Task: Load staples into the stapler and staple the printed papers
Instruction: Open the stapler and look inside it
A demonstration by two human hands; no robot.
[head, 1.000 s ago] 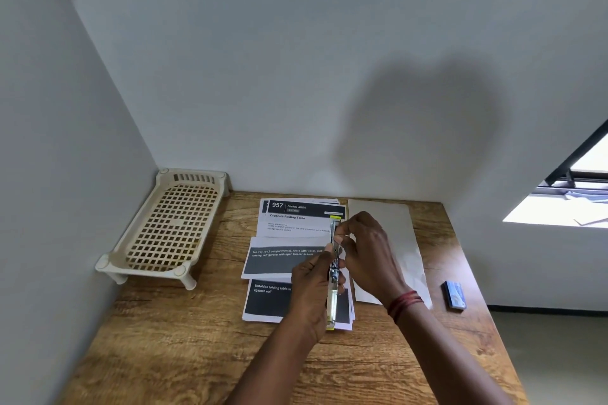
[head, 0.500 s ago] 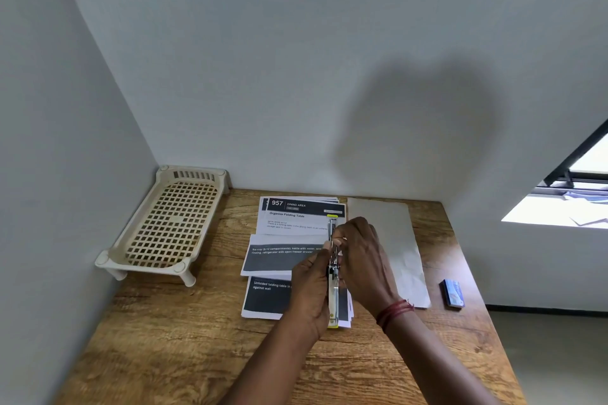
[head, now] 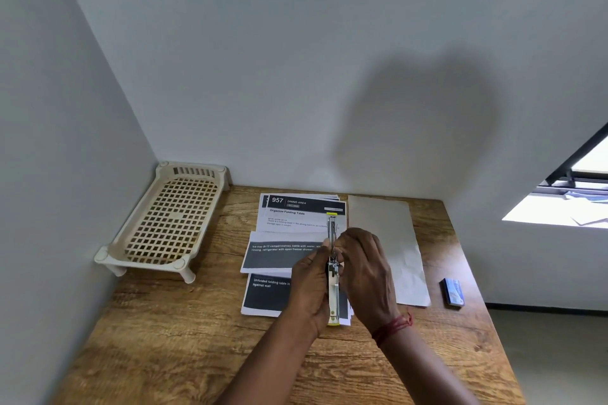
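**Holding the stapler over the printed sheets, both hands on it**

Sitting far left in the corner of the wooden table (head: 171, 332): cream plastic lattice tray (head: 171, 223) on short legs, nothing visible in it. Well apart from the papers.

Middle: printed papers (head: 289, 240) fanned in an overlapping stack, flat on the table. Top sheet reads "957", "DINING AREA", "Organize Folding Table". Next sheet's dark band reads "Ice tray (6-12 compartments), kettle with water…", "rinsing, refrigerator with open freezer drawer". Lowest one reads "Unfolded folding table in…", "against wall". Smaller print too fine to read.

Left hand (head: 311, 286) curled around the stapler (head: 333, 273) from the left, fingers closed on its lower body. Stapler is metal with yellow ends, long axis running away from the camera, opened out lengthwise, above the right edge of the paper stack. Near yellow end sits at the stack's bottom right corner, far yellow tip over the top sheet's header band.

Right hand (head: 368, 269) pressed against the stapler's right side at mid-length, fingertips pinched at the metal channel; whether it holds staples cannot be told. Red thread band (head: 393, 327) on that wrist.

Right of the hands: blank white sheet (head: 388, 240) lying flat, just beside the printed stack. Further right, near the table edge: small blue staple box (head: 453, 292), closed, label unreadable, well apart from both hands.
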